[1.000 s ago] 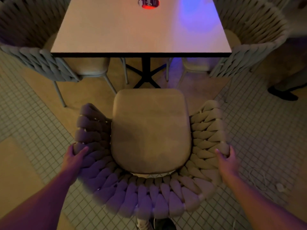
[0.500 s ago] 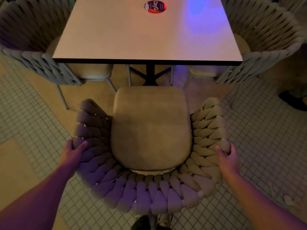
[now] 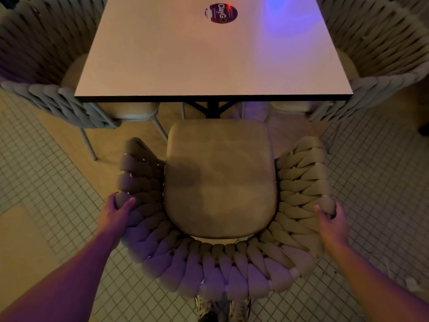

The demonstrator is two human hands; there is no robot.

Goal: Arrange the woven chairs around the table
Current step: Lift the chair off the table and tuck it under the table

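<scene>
The woven chair stands in the middle of the view, on the tiled floor, with its open front turned to the table. Its back and arms form one curved band made of thick padded straps, braided over each other, in a beige tone that looks violet where the coloured light falls. Inside the band lies a smooth seat cushion, nearly square with rounded corners, with a darker patch on its left part. The front edge of the cushion is just before the near edge of the table, not under it.

The left hand is clamped on the left side of the woven band: the thumb lies on the inner side and the fingers wrap around the outside. The right hand is clamped on the right side of the band in the same manner.

The table has a pale square top with a dark edge and a black base. A round sticker lies on its far part. Two similar chairs stand at its sides: the left chair and the right chair, both with their seats partly under the top. Below the near chair, the person's shoes are visible.
</scene>
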